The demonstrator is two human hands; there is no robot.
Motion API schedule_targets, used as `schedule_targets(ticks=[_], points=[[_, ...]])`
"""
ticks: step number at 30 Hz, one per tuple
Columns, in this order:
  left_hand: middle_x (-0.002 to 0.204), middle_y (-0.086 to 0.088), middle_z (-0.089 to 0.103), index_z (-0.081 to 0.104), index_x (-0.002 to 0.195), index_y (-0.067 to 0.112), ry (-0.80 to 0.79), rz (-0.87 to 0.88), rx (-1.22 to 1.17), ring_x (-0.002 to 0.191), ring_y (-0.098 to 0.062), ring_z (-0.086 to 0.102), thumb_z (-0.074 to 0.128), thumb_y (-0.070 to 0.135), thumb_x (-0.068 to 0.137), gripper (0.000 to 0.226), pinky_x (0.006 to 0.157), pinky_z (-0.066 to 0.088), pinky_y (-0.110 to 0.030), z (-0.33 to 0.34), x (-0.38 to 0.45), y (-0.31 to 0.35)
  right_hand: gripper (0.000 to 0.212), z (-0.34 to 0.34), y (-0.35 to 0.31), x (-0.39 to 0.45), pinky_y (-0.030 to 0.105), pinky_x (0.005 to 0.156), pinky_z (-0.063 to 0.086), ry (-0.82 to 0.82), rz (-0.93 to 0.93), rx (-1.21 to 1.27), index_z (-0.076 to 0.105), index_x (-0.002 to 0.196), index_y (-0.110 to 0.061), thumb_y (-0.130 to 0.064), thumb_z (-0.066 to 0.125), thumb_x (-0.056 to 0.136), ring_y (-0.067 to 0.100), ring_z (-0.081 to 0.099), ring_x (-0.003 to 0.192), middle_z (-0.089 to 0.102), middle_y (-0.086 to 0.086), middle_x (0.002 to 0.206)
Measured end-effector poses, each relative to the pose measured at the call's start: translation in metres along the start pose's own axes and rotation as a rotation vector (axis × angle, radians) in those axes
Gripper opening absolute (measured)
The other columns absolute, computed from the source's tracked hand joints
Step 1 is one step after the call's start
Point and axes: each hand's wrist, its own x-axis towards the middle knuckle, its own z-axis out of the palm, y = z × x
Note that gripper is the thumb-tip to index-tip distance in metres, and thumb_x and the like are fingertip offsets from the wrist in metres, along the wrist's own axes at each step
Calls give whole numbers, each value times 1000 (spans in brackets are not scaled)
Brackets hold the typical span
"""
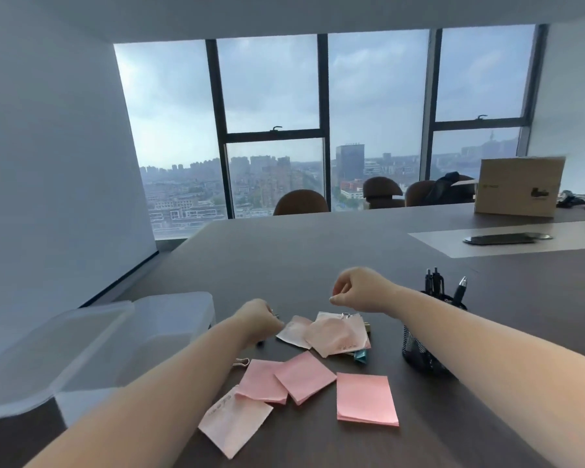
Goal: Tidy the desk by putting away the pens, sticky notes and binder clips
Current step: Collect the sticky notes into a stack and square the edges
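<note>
Both hands hover curled above the scattered stationery: the left hand (257, 317) is closed in a loose grip, apparently on a small binder clip, though blur hides it; the right hand (358, 290) has fingers pinched together, and whether it holds anything I cannot tell. Pink sticky notes (367, 398) lie loose towards the tabletop's near edge, with binder clips (360, 356) peeking from under the papers. Pens (434, 280) already stand in the mesh cup (419, 356) at right. Clear plastic bins (92, 342) wait at the left edge, likely for the clips and notes.
</note>
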Motion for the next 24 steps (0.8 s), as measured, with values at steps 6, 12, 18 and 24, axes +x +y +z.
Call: schedule_targets(ticks=[6, 12, 18, 24], points=[[85, -1, 61, 65, 93, 12, -161, 61, 218, 75, -18, 56, 69, 43, 77, 36, 72, 48, -28, 3, 4, -10, 61, 32, 10, 16, 28, 102, 41, -253, 26, -345, 50, 134, -15, -37, 70, 81, 21, 50, 126, 53, 2, 138], [131, -1, 56, 52, 128, 14, -310, 119, 459, 119, -22, 55, 75, 61, 65, 82, 100, 47, -34, 6, -7, -7, 82, 46, 26, 37, 33, 109, 38, -335, 67, -427, 39, 141, -18, -43, 76, 73, 21, 44, 132, 45, 0, 145], [127, -3, 58, 55, 122, 12, -341, 119, 506, 114, -24, 57, 77, 58, 66, 76, 83, 44, -29, 11, -10, -10, 76, 51, 29, 41, 32, 105, 42, -261, 80, -386, 47, 136, -20, -41, 78, 70, 21, 47, 129, 47, 0, 141], [128, -1, 58, 55, 122, 14, -350, 99, 463, 115, -24, 58, 78, 55, 65, 74, 89, 47, -31, 9, -10, -10, 48, 42, 26, 35, 31, 86, 51, -164, 137, -182, 60, 117, -11, -25, 76, 74, 23, 61, 108, 61, 5, 117]])
